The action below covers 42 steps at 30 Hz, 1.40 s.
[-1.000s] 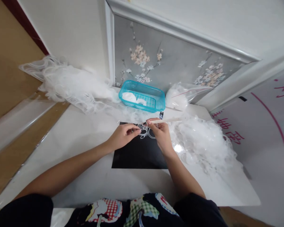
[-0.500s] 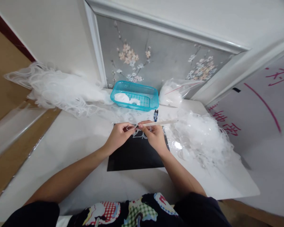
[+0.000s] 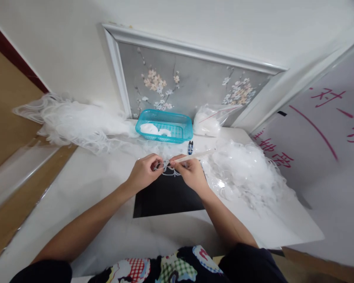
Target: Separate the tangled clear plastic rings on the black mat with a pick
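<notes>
Over a black mat (image 3: 168,200), my left hand (image 3: 144,171) pinches thin white elastic cord (image 3: 172,173), fingers curled, loops hanging between both hands. Opposite it, close by, my right hand (image 3: 194,173) is closed, its thumb and finger pinching a narrow pale strip (image 3: 203,154) that runs off to the right. Some cord also passes under the right fingers. The exact point where cord and strip meet is too small to make out. Just behind the right hand lies a pair of small blue thread snips (image 3: 190,147).
A turquoise basket (image 3: 165,138) with white pieces stands at the back, next to a clear zip bag (image 3: 208,122) of white material. Heaps of white loops lie left (image 3: 73,122) and right (image 3: 247,169). A framed flower picture (image 3: 194,74) and a whiteboard (image 3: 321,157) stand behind.
My left hand has turned and drawn slightly away to the left, and the cord loop at its fingers has changed shape. My right hand still pinches the strip. The view has tilted slightly.
</notes>
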{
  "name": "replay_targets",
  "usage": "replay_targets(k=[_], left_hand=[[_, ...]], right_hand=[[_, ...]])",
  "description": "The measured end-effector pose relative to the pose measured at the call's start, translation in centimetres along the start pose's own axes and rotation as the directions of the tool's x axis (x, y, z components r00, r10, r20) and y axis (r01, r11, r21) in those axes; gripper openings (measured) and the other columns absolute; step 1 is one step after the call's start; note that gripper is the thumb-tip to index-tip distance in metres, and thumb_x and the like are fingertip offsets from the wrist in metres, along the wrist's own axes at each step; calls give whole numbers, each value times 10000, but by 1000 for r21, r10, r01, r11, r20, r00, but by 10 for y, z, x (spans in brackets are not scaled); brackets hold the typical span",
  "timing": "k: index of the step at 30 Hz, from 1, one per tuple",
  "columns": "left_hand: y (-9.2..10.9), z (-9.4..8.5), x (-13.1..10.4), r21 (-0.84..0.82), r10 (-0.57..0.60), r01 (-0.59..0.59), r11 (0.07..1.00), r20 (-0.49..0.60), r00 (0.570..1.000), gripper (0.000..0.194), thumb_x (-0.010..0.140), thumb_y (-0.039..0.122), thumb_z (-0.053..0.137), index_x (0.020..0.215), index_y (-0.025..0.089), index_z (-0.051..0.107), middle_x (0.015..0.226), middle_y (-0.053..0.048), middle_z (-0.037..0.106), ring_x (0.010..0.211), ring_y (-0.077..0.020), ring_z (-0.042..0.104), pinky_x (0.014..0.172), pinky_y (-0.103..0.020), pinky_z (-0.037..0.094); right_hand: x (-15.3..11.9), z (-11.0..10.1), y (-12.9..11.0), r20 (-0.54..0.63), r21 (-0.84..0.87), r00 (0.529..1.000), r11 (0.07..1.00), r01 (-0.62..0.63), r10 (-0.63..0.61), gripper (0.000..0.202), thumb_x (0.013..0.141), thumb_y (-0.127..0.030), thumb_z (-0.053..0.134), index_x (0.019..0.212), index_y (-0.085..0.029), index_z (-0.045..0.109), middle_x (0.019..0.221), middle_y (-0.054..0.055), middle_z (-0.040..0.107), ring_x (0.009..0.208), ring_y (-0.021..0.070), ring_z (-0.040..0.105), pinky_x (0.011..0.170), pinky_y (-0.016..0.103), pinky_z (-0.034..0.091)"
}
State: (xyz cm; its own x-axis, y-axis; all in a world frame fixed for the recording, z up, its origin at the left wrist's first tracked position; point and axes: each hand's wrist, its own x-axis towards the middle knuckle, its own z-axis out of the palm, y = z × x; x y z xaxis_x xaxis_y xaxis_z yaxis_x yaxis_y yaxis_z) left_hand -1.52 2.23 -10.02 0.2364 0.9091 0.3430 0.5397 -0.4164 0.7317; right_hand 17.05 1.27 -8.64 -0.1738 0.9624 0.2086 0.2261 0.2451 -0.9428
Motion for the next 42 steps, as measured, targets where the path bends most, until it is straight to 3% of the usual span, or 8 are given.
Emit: replay_targets(k=[11,19,22,25,29,31,37,42], left_hand=[[13,1,-7,-300,-225,268,916,171,959,380,837,503,587,662,167,614,486,55,442,474,-98,408,479,-215,311],[-7,12,-7,-392,-321,361,846,166,932,392,764,528,650,626,164,601,422,59,434,414,-93,399,457,-219,307],[-11,15,-7,-387,-357,389,836,154,921,344,776,470,620,617,167,582,422,67,421,383,-89,395,428,-213,304],[-9,15,-8,-370,-366,400,838,162,916,294,784,420,590,632,168,588,415,74,408,373,-91,402,431,-213,320],[-8,9,-10,-277,-287,354,894,254,924,316,773,465,627,856,163,667,486,57,504,414,-117,460,457,-236,365],[-13,4,-7,-73,-214,241,968,264,940,375,822,477,577,1046,182,636,596,40,576,516,-139,534,540,-252,423],[-37,-8,5,359,-195,55,932,367,909,326,846,473,518,1006,211,627,850,-25,646,748,-201,630,639,-280,439],[-40,-16,-4,449,-172,-82,890,497,850,285,803,377,569,1022,201,618,1093,-87,623,1003,-278,615,792,-330,449]], right_hand=[[0,3,-3,-27,-23,993,993,117,-118,214,894,-332,586,797,-211,733,829,31,732,692,174,654,629,278,485],[-8,27,9,10,-340,968,909,240,-251,218,917,-223,535,901,-273,746,877,26,756,846,248,647,769,360,488],[10,10,24,-166,-462,934,861,211,-317,197,886,-237,554,866,-274,746,846,45,751,827,241,654,729,329,490],[35,-48,37,-662,-498,692,859,-117,-290,222,861,-314,564,805,-198,745,811,118,731,786,266,645,699,345,467],[39,-133,39,-890,-389,373,862,-324,-262,393,911,-384,454,1013,-121,729,1005,194,717,918,330,636,765,407,435],[31,-151,33,-927,-339,300,841,-422,-223,356,872,-419,522,996,-174,749,912,141,740,882,317,650,739,382,439],[25,-133,18,-821,-373,570,780,-503,-25,287,787,-387,603,915,-198,777,829,104,756,851,276,671,724,338,452],[39,-112,25,-702,-242,712,933,-266,21,241,741,-386,636,828,-194,754,774,69,746,903,279,676,787,353,465]])
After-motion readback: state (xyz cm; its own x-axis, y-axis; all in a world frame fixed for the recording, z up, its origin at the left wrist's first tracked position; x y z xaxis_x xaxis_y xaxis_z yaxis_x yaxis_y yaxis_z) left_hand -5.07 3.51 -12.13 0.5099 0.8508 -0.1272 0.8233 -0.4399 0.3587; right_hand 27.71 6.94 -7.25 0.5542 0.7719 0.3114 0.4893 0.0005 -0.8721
